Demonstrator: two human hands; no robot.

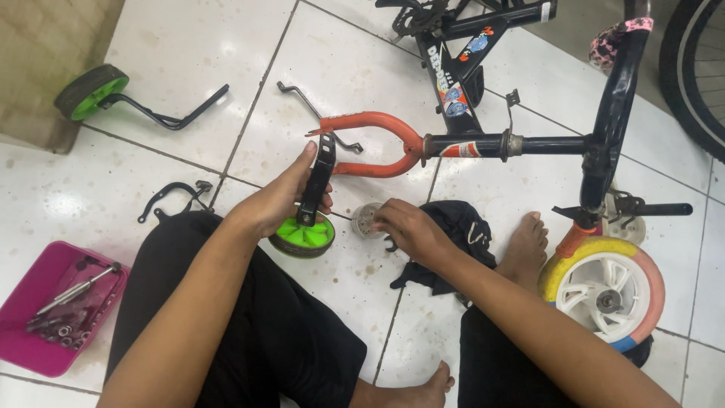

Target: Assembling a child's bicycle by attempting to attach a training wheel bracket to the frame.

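Training wheel with green hub stands on edge on the tiled floor between the knees, its black bracket pointing up so the left hand can steady it; that grip is closed around the bracket. Right hand rests fingertips on a small round metal part just beside the wheel, grip half curled, whether pinching it I cannot tell. Around: dark rag, orange fork of the upturned bike, second training wheel, pink tray of tools.
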